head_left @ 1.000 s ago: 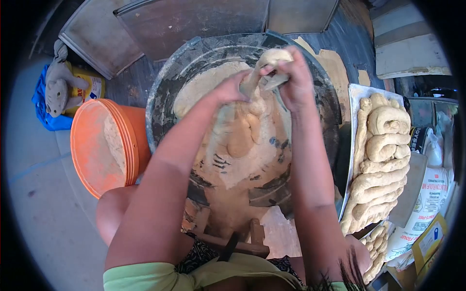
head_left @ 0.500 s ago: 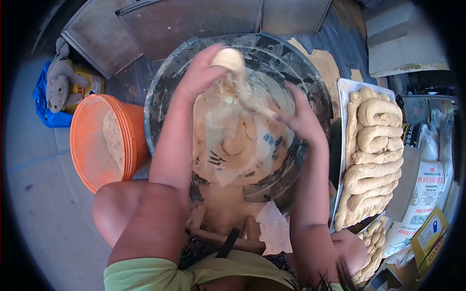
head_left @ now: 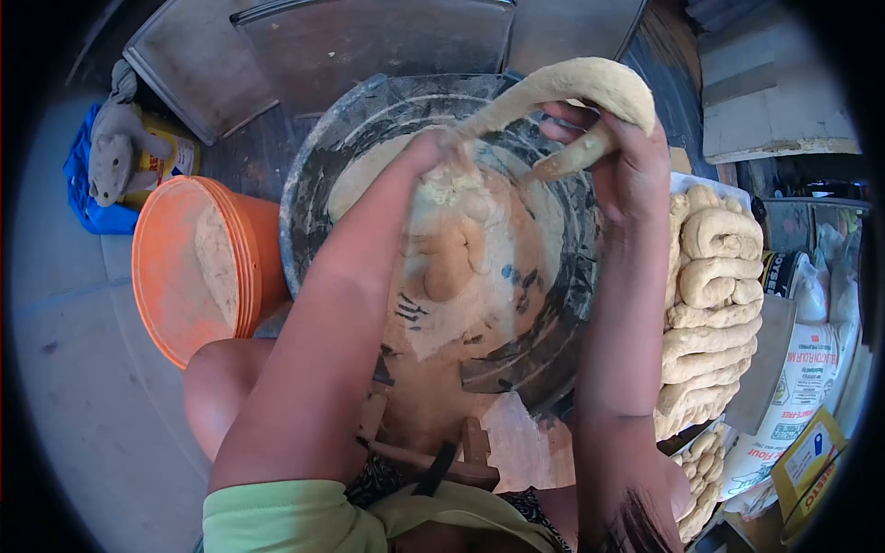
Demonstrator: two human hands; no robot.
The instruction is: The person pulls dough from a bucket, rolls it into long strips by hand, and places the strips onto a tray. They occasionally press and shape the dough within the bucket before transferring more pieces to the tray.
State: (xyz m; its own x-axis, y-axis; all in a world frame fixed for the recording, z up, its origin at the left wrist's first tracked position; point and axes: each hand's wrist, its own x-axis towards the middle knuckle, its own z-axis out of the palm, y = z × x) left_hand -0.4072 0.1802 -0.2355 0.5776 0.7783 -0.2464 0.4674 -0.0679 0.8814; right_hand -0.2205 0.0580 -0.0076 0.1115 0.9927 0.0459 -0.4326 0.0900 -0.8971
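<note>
A long, thick rope of dough (head_left: 581,81) arches above the far right side of a big dark tub (head_left: 300,157). My right hand (head_left: 636,170) holds the rope where it bends, with the loose end hanging over the fingers. At the far side of the tub, my left hand (head_left: 431,150) is closed on the rope's other end, close to the flour-dusted surface; its fingers are partly hidden. Pale flour (head_left: 442,336) covers the middle of the tub.
An orange bucket (head_left: 267,267) with flour stands left of the tub. On the right, folded dough ropes (head_left: 714,304) fill a tray, beside flour sacks (head_left: 800,369). More dough pieces (head_left: 705,470) lie nearer. Metal trays (head_left: 378,55) lean behind the tub.
My right hand has risen and moved right, lifting the dough into an arch. My left hand has moved slightly down and right, still holding the dough lower in the tub.
</note>
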